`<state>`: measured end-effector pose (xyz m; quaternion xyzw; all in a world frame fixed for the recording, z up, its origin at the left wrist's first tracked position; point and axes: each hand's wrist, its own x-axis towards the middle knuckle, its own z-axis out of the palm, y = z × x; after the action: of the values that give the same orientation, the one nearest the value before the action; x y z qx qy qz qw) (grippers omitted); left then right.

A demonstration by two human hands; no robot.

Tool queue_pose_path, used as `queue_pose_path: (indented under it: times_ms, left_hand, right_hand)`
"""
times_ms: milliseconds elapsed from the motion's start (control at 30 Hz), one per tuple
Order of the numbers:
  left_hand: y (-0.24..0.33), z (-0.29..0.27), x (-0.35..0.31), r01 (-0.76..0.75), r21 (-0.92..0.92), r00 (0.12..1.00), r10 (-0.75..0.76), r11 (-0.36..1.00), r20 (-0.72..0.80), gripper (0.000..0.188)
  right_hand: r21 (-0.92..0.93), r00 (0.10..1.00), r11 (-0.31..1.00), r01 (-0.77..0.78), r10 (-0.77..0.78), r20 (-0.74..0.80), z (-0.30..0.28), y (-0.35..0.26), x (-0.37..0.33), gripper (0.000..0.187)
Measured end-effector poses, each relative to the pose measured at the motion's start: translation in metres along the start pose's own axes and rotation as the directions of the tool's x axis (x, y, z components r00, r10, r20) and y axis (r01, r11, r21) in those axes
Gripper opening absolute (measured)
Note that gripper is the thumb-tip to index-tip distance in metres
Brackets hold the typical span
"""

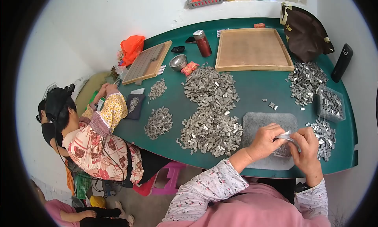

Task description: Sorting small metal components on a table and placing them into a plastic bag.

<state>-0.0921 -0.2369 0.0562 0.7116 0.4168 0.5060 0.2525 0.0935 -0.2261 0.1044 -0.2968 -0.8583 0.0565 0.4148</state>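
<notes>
My left hand (264, 142) and my right hand (307, 151) are close together above a grey mat (254, 158) at the table's near edge. Pinched between the fingers of both is a small shiny silvery-white strip (284, 136); its exact kind is too small to tell. Below the hands, a little heap of small metal pieces (281, 151) lies on the mat, partly hidden by my fingers. A pile of notched metal pieces (325, 138) sits just right of my right hand. To the left of the mat spreads a large pile of the same pieces (212, 132).
A clear plastic tub (343, 112) of metal pieces stands at the right. Farther back are a wooden-framed board (254, 49), a red flask (202, 43), a metal bowl (178, 62) and a dark bag (305, 34). At the left another person (102, 148) works at the green table (256, 89).
</notes>
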Motion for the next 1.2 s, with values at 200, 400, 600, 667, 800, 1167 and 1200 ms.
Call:
queue_pose_path:
  times_ms: [200,400,600,667,800,1167,1200]
  left_hand:
    - [-0.008,-0.002,0.002,-0.063,-0.033,0.995,0.066,0.997,0.08,0.012]
    - [-0.006,-0.005,-0.005,0.04,-0.102,0.996,-0.031,0.994,0.089,0.025]
    - [-0.022,-0.014,-0.025,0.174,-0.223,0.984,-0.175,0.959,0.014,0.015]
    - [-0.02,-0.012,-0.023,0.204,-0.257,0.979,-0.202,0.945,0.034,0.013]
    - [-0.013,-0.008,-0.017,0.179,-0.27,0.982,-0.189,0.946,-0.012,0.008]
    - [-0.006,-0.009,-0.021,0.211,-0.261,0.976,-0.216,0.942,0.01,0.015]
    - [-0.005,-0.009,-0.021,0.214,-0.256,0.976,-0.219,0.943,0.008,0.015]
  right_hand:
    - [-0.003,0.978,0.991,0.137,-0.134,0.158,-0.014,0.002,0.014,0.027]
    - [-0.181,0.964,0.962,0.205,-0.166,0.207,-0.011,0.0,0.01,0.023]
    - [-0.112,0.984,0.994,0.016,0.004,0.179,0.006,0.01,0.0,0.023]
    - [-0.021,0.989,0.999,0.039,-0.036,0.146,0.005,0.005,0.008,0.024]
    - [-0.012,0.97,0.994,0.113,-0.108,0.217,0.01,0.007,0.013,0.027]
    - [0.063,0.966,0.989,0.13,-0.141,0.216,0.015,0.004,0.024,0.012]
    - [0.019,0.961,0.981,0.192,-0.192,0.198,0.015,0.005,0.024,0.012]
